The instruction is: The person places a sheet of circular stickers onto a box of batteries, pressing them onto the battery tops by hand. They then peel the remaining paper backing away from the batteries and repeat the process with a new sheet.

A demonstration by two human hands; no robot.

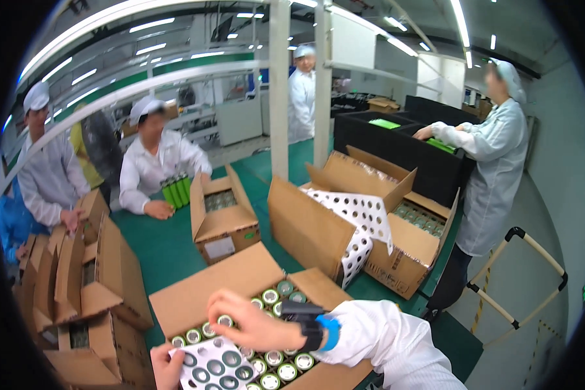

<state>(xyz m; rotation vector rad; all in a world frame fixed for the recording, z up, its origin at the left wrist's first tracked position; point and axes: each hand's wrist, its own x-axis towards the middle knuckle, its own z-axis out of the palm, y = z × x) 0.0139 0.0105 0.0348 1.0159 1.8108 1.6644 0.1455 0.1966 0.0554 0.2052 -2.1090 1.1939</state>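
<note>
I see the left hand [166,369] pinching the left edge of the holed white sheet [215,368] over cells [286,372] in the near box [218,281]. The right hand [260,325] curls above them; I can't tell whether it holds anything. A farther box [246,238] bears a pale label [218,247], a right-hand carton [383,272] dark print, neither legible.

Cyl. cells [270,296] under the R hand [257,327]: green rims, pale silvery tops. Perforated sheet [201,348] at the L hand [165,368]: white w/ rows of round holes, prob. grey-green showing thru, a bit blurred. Carton [218,279] beneath both: brown. On R wrist: black wristband [312,333], bright blue band [330,332], then white sleeve [387,338]. Ahead of hands: green tabletop [166,240], 2nd sheet [385,234] white w/ dark round dots. Further ahead, to L: bright green cell pack [177,192], co-worker's white coat [159,159]. Far R: yellow/black striped floor tape [481,302].
</note>
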